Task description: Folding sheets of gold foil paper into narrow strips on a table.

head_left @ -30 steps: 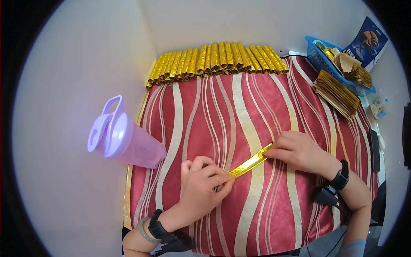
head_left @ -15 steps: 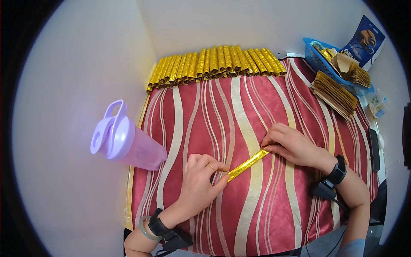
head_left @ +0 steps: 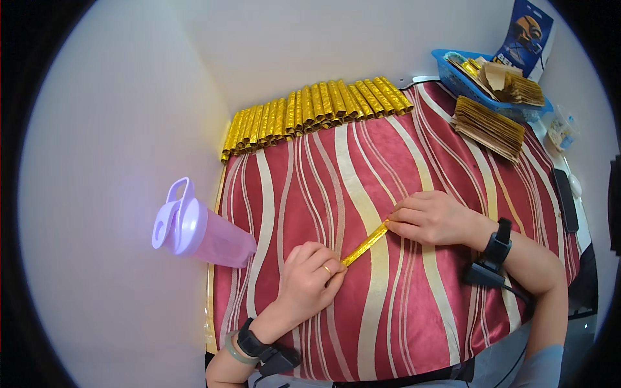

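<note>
A narrow strip of shiny gold foil paper (head_left: 365, 245), folded or rolled, stretches slantwise between my hands over the striped cloth. My left hand (head_left: 310, 278), with a ring on one finger, pinches its lower left end. The upper right end sits between the thumb and fingers of my right hand (head_left: 430, 220). Along the far side lies a long row of stacked gold paper tubes (head_left: 317, 107), their open ends toward me. The fingertips hide both ends of the strip.
Red cloth with wavy cream stripes (head_left: 446, 323) covers the table. A purple shaker bottle (head_left: 217, 236) lies at the left. Far right are a blue basket (head_left: 459, 74) holding papers, a stack of brown-gold sheets (head_left: 488, 129), a clear tub (head_left: 561, 132) and a black oblong object (head_left: 565, 200).
The whole view has shifted and tilted slightly. Both hands still hold the strip by its ends; it looks narrower now, and my right-hand fingers are closed more tightly over its end.
</note>
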A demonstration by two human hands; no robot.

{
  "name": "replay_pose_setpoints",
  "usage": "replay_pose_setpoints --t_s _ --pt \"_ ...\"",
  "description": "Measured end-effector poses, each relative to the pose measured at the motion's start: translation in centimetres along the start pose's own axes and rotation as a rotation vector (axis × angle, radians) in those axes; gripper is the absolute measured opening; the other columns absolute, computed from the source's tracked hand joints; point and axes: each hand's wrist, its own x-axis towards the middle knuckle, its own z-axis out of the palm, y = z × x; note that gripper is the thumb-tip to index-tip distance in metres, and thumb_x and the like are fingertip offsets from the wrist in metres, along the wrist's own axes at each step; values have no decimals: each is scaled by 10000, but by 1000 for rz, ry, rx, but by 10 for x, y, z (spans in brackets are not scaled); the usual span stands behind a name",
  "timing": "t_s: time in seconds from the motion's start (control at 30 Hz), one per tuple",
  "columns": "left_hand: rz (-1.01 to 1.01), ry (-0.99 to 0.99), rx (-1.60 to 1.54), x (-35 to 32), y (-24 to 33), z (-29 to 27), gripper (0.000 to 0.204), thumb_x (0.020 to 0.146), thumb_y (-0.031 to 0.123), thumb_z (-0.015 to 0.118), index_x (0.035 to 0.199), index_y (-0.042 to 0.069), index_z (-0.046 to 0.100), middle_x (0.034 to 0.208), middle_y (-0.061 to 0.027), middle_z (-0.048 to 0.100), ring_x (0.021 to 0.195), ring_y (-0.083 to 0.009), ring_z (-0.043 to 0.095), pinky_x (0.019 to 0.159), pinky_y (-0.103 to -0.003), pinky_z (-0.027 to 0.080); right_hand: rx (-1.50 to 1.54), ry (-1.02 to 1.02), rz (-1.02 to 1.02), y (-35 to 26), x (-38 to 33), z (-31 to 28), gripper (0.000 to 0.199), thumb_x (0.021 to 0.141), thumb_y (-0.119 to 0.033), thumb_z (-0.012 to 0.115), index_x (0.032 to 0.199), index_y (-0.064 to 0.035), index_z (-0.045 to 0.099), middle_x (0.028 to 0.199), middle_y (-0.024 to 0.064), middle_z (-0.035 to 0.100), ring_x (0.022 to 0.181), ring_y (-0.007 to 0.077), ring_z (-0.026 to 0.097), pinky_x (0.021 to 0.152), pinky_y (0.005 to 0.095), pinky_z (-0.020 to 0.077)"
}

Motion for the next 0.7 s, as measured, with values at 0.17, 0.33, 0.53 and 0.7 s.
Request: replay_pose_setpoints --t_s 0.17,0.33,0.53,0.7 --pt "78 -86 41 12 -2 -4 151 727 91 744 867 92 687 781 -11 613 831 -221 560 760 -351 403 -51 -18 -36 -5 -4 2 304 751 -134 607 1034 -31 647 853 34 563 836 176 593 749 288 505" --pt "119 -221 -20 27 -16 -1 276 764 100 715 1033 160 726 804 -1 607 856 -215 542 793 -353 387 -64 -108 -20 -6 -2 0 335 761 -144 604 1076 -59 677 855 17 521 872 165 559 739 277 490" --pt "200 -216 62 31 -18 8 313 801 98 680 1101 184 706 1104 23 633 1081 -251 496 926 -401 341 -36 -86 12 -7 -3 -2 327 762 -147 606 1072 -87 694 877 18 528 905 176 551 769 292 487" --pt "67 -452 -21 27 -22 11 442 915 102 569 1330 255 565 1374 64 540 1379 -322 303 1121 -590 119 134 -84 41 -6 -8 2 332 815 -162 601 1116 -35 664 1090 69 608 1087 215 563 918 348 475"
